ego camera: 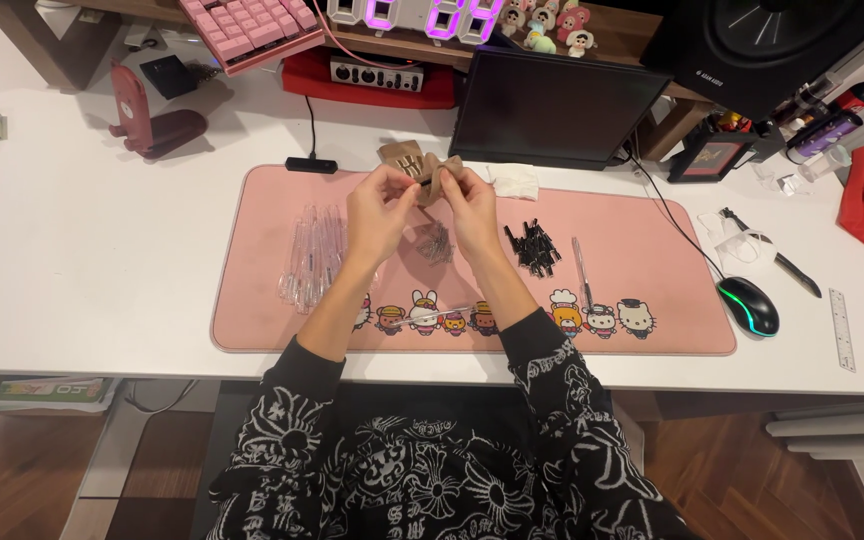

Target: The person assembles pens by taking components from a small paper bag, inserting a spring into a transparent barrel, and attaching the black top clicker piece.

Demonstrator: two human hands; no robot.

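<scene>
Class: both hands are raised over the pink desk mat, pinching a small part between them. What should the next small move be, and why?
Probably press the two ends together. The left hand and right hand meet fingertip to fingertip on a small thin part, too small to identify, above the pink mat, with clear tubes and black pieces lying ready.

A pink desk mat [652, 250] edged with cartoon figures lies on the white worktop [102, 270], beside black-and-white patterned sleeves [552, 390] and a pink keyboard [252, 25].

tubes [314, 255] left, caps [533, 246] right — on mat [652, 330]
</scene>
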